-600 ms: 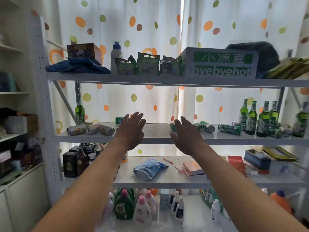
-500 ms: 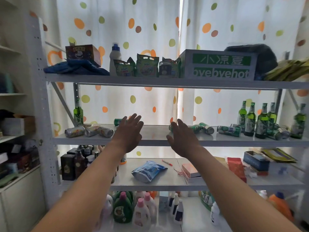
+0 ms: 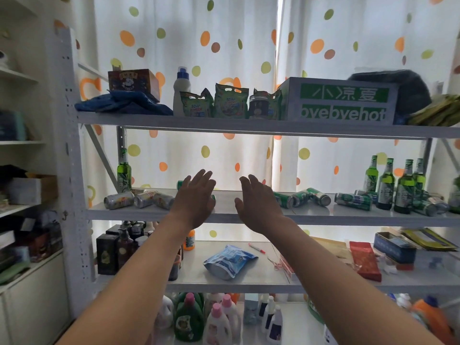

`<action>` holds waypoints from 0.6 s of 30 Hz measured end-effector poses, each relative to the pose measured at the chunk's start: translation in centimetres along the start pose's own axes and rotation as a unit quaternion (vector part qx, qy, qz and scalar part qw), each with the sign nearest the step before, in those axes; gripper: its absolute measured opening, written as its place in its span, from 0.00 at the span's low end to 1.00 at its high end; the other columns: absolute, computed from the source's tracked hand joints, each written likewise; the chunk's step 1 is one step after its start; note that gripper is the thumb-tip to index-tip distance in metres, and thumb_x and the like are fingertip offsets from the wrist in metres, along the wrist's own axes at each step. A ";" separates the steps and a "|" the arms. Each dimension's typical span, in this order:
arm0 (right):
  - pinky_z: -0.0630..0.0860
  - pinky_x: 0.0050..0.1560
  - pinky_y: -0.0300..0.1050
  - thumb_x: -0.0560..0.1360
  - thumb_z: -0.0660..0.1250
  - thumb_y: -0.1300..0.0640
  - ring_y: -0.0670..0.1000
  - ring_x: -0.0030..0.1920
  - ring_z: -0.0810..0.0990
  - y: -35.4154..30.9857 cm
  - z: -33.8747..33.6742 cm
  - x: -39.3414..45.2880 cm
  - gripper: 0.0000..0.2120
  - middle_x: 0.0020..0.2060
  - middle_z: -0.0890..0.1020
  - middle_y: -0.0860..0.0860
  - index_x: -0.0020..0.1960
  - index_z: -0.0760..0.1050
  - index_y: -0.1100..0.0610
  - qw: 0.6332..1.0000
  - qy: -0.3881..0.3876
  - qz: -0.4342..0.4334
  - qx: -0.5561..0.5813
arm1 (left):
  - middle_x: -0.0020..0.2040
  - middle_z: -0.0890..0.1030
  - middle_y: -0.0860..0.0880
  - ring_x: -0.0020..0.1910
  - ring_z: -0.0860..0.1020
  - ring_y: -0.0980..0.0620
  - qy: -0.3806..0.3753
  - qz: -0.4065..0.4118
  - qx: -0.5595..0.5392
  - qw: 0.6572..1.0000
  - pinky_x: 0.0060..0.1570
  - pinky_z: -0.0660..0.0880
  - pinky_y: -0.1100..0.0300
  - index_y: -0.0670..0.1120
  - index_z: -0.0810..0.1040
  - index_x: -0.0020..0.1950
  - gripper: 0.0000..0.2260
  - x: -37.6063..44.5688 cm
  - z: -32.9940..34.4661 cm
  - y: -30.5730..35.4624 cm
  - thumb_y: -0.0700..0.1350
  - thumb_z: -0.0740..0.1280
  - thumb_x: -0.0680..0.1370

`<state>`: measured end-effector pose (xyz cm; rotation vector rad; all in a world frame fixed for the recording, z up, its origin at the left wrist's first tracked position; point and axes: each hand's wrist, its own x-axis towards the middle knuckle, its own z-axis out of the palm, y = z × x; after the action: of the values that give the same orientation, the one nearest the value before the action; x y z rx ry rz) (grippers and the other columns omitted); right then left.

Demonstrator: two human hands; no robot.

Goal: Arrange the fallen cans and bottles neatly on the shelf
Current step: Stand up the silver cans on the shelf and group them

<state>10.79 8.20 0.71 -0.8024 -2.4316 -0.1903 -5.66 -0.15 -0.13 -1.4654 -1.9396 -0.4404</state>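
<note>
Several silver cans (image 3: 142,199) lie fallen at the shelf (image 3: 249,216) left. Left hand (image 3: 195,199) and right hand (image 3: 258,202) hover centre, fingers spread, holding nothing. Green cans (image 3: 321,196) lie toppled right beside upright bottles (image 3: 390,185). Nothing arranged yet.

Middle shelf (image 3: 249,216), white, carrying cans and bottles. Left: three silver cans (image 3: 139,199) lying on their sides, touching in a row; one green bottle (image 3: 124,171) upright behind them at the rear post. Centre-right: green cans (image 3: 302,196) fallen on their sides, pointing in differing directions; a further green can (image 3: 353,201) lies just beside the bottle group. Right: four green bottles (image 3: 393,185) standing upright, close together, with more fallen cans (image 3: 429,204) at their bases.
</note>
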 end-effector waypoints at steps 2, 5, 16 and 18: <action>0.56 0.74 0.55 0.82 0.54 0.51 0.59 0.75 0.61 -1.2 0.9 0.8 0.27 0.77 0.56 0.58 0.77 0.52 0.57 1.000 0.000 -0.004 0.004 | 0.78 0.57 0.48 0.78 0.51 0.48 0.000 -0.010 -0.013 1.000 0.75 0.52 0.47 0.46 0.65 0.72 0.20 -0.3 0.3 -1.3 0.45 0.59 0.80; 0.57 0.74 0.55 0.82 0.55 0.53 0.58 0.74 0.61 -3.1 2.5 1.9 0.26 0.77 0.57 0.58 0.77 0.52 0.57 1.000 -0.002 -0.007 0.018 | 0.78 0.57 0.48 0.78 0.51 0.49 -0.002 -0.020 -0.023 1.000 0.75 0.50 0.48 0.46 0.63 0.74 0.21 -1.0 0.8 -3.7 0.45 0.58 0.80; 0.68 0.68 0.55 0.79 0.59 0.55 0.58 0.67 0.69 -12.3 12.2 6.3 0.24 0.69 0.66 0.56 0.73 0.58 0.57 0.995 -0.042 -0.060 0.065 | 0.76 0.62 0.48 0.77 0.55 0.49 -0.044 -0.118 -0.050 0.991 0.75 0.52 0.45 0.47 0.64 0.71 0.21 -5.3 6.9 -15.8 0.45 0.59 0.79; 0.68 0.67 0.56 0.78 0.60 0.55 0.58 0.67 0.69 -13.5 13.8 8.1 0.25 0.69 0.66 0.56 0.73 0.58 0.57 0.994 -0.050 -0.064 0.069 | 0.75 0.63 0.48 0.76 0.57 0.50 -0.044 -0.126 -0.049 0.990 0.75 0.53 0.45 0.47 0.65 0.70 0.20 -5.4 8.0 -17.8 0.45 0.59 0.78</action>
<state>-8.96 5.46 -5.72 -0.6092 -2.5607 -0.0297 -23.94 -4.64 -7.48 -1.3232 -2.2132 -0.5996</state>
